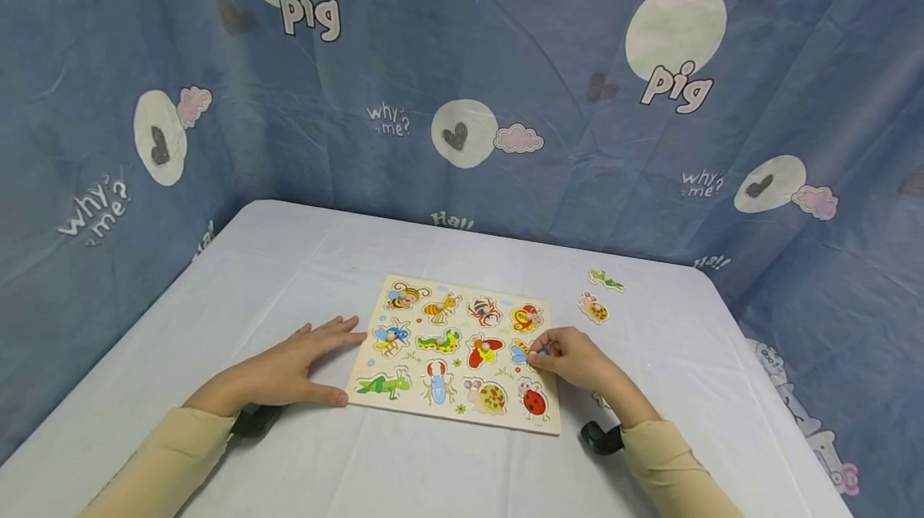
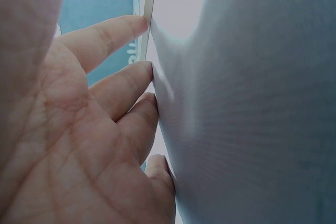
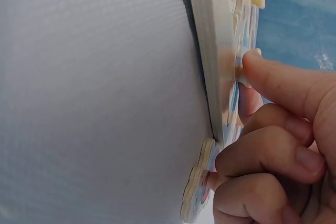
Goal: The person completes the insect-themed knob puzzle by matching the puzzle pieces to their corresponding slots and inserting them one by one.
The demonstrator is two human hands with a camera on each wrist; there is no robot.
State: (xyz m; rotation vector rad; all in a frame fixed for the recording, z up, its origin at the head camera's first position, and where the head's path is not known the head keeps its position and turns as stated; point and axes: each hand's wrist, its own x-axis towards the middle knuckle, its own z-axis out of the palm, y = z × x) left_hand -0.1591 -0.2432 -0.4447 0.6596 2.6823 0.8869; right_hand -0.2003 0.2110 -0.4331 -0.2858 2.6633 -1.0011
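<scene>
Free room on the table (image 1: 476,261) behind the puzzle board (image 1: 462,366), but obstacles at right: green piece (image 1: 606,281) and snail piece (image 1: 595,309).

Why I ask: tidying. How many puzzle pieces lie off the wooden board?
3: green insect piece, spotted snail piece, far right; partly hidden pale piece near right hand. Others may be hidden.

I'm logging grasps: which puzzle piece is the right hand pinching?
The blue-winged piece at the right end of the middle row; only it lies between thumb and finger of the right hand.

1 puzzle board (image 1: 464,319); 12 bug pictures (image 1: 491,398); 3+ loose pieces (image 1: 595,309).
</scene>
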